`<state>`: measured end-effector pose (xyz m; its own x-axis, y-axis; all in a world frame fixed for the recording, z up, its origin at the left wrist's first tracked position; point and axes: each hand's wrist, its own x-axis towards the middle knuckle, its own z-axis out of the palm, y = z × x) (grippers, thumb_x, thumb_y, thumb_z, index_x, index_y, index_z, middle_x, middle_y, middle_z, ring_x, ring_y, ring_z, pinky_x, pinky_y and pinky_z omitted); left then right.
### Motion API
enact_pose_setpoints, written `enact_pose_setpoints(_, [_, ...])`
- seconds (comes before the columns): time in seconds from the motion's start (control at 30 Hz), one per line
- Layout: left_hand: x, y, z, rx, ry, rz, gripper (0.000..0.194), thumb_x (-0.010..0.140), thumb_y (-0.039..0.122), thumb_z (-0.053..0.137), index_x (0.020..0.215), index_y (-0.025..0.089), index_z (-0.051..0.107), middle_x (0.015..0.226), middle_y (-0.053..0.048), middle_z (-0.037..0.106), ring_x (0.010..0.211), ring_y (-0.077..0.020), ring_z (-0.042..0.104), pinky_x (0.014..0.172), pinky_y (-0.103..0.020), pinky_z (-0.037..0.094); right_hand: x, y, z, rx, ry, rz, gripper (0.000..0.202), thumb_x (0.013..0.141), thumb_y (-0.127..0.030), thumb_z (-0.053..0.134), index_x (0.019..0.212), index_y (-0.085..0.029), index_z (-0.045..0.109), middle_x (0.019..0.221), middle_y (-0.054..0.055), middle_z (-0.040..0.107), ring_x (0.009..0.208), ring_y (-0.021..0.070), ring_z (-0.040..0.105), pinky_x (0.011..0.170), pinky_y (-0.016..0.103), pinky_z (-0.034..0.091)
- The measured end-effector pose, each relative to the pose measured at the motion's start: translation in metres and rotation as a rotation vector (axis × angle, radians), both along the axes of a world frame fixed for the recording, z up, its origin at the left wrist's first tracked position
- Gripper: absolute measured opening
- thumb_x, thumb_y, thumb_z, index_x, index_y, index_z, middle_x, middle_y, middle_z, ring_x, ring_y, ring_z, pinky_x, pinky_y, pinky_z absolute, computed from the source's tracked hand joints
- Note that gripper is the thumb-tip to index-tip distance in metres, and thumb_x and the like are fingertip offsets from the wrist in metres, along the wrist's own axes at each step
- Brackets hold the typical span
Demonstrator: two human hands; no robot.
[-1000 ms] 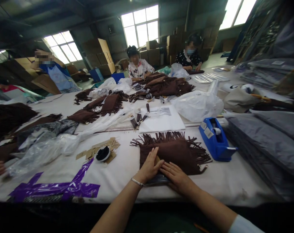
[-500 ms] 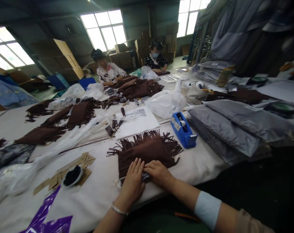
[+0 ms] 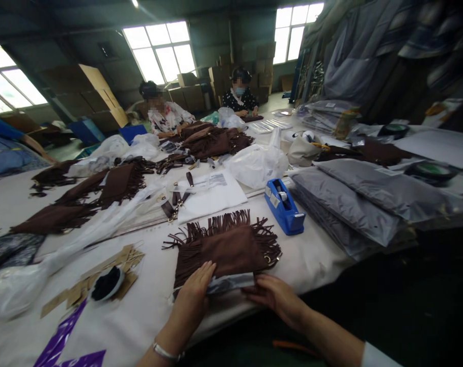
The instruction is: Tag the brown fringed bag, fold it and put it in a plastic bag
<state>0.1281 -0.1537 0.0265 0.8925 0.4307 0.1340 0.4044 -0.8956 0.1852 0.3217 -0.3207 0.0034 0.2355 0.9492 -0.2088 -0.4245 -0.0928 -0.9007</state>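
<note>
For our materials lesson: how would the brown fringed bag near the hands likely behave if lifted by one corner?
The brown fringed bag lies flat and looks like soft suede, so it would probably sag. Its loose fringe would likely dangle and swing. The metal ring at its edge might add slight weight there.
</note>
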Motion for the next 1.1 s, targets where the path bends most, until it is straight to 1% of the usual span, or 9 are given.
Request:
enact_pose_setpoints(0.1, [-0.006,-0.004,0.0,-0.071,-0.027,0.017,0.087,0.049,-0.004,0.033,0.133,0.015,0.041,0.135,-0.007,0.048,0.124,-0.0175,0.045,0.104,-0.037,0.041,0.012,0.03,-0.011,0.057,0.13,-0.221,0.043,0.09,-0.039,0.028,0.102,-0.015,0.062,0.101,0.012,0.068,0.1,0.0234,0.063,0.087,0.044,0.051])
enact_pose_setpoints(0.27, [-0.015,-0.011,-0.014,-0.017,-0.087,0.009,0.089,0.049,-0.004,0.033,0.136,0.018,0.037,0.135,-0.007,0.047,0.125,-0.0177,0.043,0.103,-0.037,0.042,0.041,0.074,-0.011,0.192,0.062,-0.256,0.06,0.09,-0.051,0.016,0.109,-0.016,0.06,0.102,0.012,0.067,0.108,0.0241,0.058,0.091,0.047,0.046])
enact_pose_setpoints(0.4, [-0.019,-0.016,-0.023,0.067,-0.065,-0.02,0.086,0.051,-0.004,0.033,0.134,0.014,0.038,0.136,-0.008,0.046,0.127,-0.0188,0.041,0.102,-0.037,0.043,0.067,0.08,-0.008,0.278,0.012,-0.284,0.075,0.088,-0.059,0.001,0.124,-0.015,0.049,0.126,0.014,0.055,0.122,0.0236,0.047,0.095,0.048,0.042])
enact_pose_setpoints(0.5, [-0.019,-0.021,-0.03,0.135,-0.046,-0.067,0.088,0.051,-0.005,0.034,0.138,0.015,0.033,0.138,-0.008,0.045,0.128,-0.02,0.04,0.102,-0.037,0.043,0.077,0.079,0.0,0.272,-0.096,-0.3,0.075,0.086,-0.061,-0.004,0.136,-0.02,0.034,0.141,0.011,0.04,0.127,0.0231,0.041,0.098,0.05,0.041])
enact_pose_setpoints(0.57, [-0.018,-0.026,-0.034,0.194,-0.046,-0.072,0.087,0.056,-0.006,0.033,0.14,0.015,0.028,0.139,-0.008,0.043,0.129,-0.0209,0.038,0.102,-0.038,0.043,0.073,0.081,0.008,0.24,-0.387,-0.237,0.067,0.089,-0.058,0.001,0.139,-0.023,0.029,0.144,0.008,0.037,0.128,0.0219,0.04,0.102,0.051,0.037])
enact_pose_setpoints(0.73, [-0.014,-0.04,-0.041,0.336,-0.034,-0.014,0.077,0.07,-0.009,0.027,0.143,0.015,0.018,0.14,-0.01,0.041,0.131,-0.0233,0.035,0.103,-0.041,0.041,0.036,0.092,0.013,0.176,-1.046,-0.027,0.053,0.084,-0.049,0.05,0.13,-0.023,0.047,0.141,0.006,0.041,0.136,0.0246,0.023,0.114,0.049,0.011])
enact_pose_setpoints(0.83, [-0.013,-0.042,-0.043,0.382,-0.035,-0.007,0.071,0.076,-0.007,0.028,0.143,0.014,0.016,0.14,-0.011,0.041,0.13,-0.0244,0.036,0.102,-0.041,0.042,0.022,0.094,0.009,0.098,-1.466,0.017,0.051,0.09,-0.042,0.042,0.136,-0.021,0.038,0.144,0.007,0.037,0.137,0.0244,0.019,0.113,0.049,0.014])
enact_pose_setpoints(0.97, [-0.015,-0.041,-0.045,0.374,-0.046,-0.014,0.077,0.072,-0.007,0.03,0.144,0.013,0.013,0.14,-0.011,0.041,0.132,-0.0239,0.033,0.101,-0.041,0.042,0.017,0.092,0.01,0.085,-1.585,0.055,0.051,0.092,-0.044,0.038,0.137,-0.021,0.037,0.144,0.007,0.036,0.137,0.0239,0.021,0.113,0.048,0.019])
enact_pose_setpoints(1.1, [-0.018,-0.039,-0.029,0.141,0.092,-0.016,0.085,0.066,-0.001,0.046,0.144,0.014,0.014,0.146,-0.011,0.03,0.136,-0.0255,0.023,0.107,-0.045,0.035,0.011,0.088,0.024,0.174,-1.497,0.224,0.049,0.091,-0.044,0.039,0.136,-0.026,0.037,0.144,0.004,0.036,0.136,0.022,0.023,0.113,0.048,0.019])
